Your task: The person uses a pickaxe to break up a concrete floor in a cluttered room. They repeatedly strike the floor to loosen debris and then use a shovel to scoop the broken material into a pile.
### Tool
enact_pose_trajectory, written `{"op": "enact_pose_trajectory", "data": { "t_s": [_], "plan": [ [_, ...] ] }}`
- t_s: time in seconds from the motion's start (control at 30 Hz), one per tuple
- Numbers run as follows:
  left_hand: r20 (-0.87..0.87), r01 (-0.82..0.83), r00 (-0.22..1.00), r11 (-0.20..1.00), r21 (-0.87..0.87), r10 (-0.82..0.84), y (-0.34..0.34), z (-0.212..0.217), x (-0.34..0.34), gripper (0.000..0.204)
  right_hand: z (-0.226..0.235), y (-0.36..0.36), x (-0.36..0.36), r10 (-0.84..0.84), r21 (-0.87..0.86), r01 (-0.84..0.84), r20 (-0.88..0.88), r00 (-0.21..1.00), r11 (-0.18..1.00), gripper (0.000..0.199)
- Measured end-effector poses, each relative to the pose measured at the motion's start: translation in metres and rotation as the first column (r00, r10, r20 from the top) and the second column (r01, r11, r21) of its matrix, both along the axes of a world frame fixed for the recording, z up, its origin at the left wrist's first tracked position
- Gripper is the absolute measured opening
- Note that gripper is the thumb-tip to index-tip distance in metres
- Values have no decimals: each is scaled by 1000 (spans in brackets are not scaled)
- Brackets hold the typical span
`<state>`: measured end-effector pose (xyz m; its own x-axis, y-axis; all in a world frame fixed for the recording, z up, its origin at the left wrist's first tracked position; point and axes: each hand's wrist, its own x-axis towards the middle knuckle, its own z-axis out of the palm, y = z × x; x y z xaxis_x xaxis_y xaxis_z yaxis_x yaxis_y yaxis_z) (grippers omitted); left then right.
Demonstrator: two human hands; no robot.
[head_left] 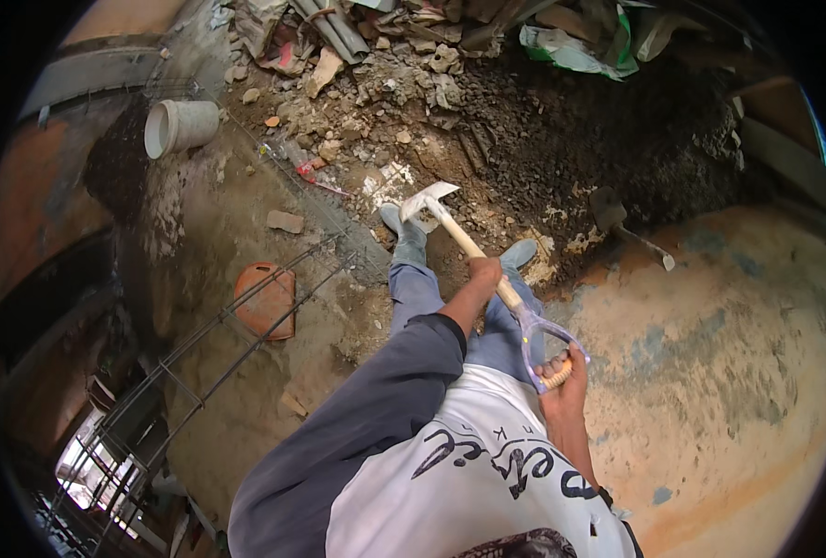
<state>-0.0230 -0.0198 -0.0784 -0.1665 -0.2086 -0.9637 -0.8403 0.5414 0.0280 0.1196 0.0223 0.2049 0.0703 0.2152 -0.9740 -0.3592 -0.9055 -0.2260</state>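
A shovel (464, 240) with a pale wooden shaft slants across in front of my legs. Around the middle of its shaft my left hand (485, 271) is closed. At the near end, my right hand (561, 369) grips the purple D-shaped handle, its fingers wrapped round the yellowish crossbar. The whitish blade (427, 199) is at the far end, beside my left boot (407, 232) and close to the dirt. I cannot tell whether it touches the ground. My right boot (519, 253) stands on the rubble edge.
Ahead lies a heap of dark soil and rubble (515, 121). A second shovel (631, 223) rests at its right. On the left are a white bucket (180, 127), an orange plastic piece (266, 299) and a long rebar frame (236, 330). Scrap and a torn sack (575, 51) lie far back.
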Motion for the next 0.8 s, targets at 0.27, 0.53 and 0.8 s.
{"op": "enact_pose_trajectory", "data": {
  "t_s": [0.27, 0.53, 0.8],
  "plan": [
    [20, 57, 998, 996, 73, -58, -2, 89, 36, 43, 49, -28, 29, 59, 57, -60, 4, 998, 997, 29],
    [24, -230, 973, 962, 147, 229, -22, 65, 24, 24, 35, -20, 23, 284, 128, -278, -29, 959, 952, 27],
    [-29, -377, 921, 906, 190, 389, 3, 22, -43, 22, 0, 21, -46, 407, 220, -378, -102, 908, 899, 26]
  ]
}}
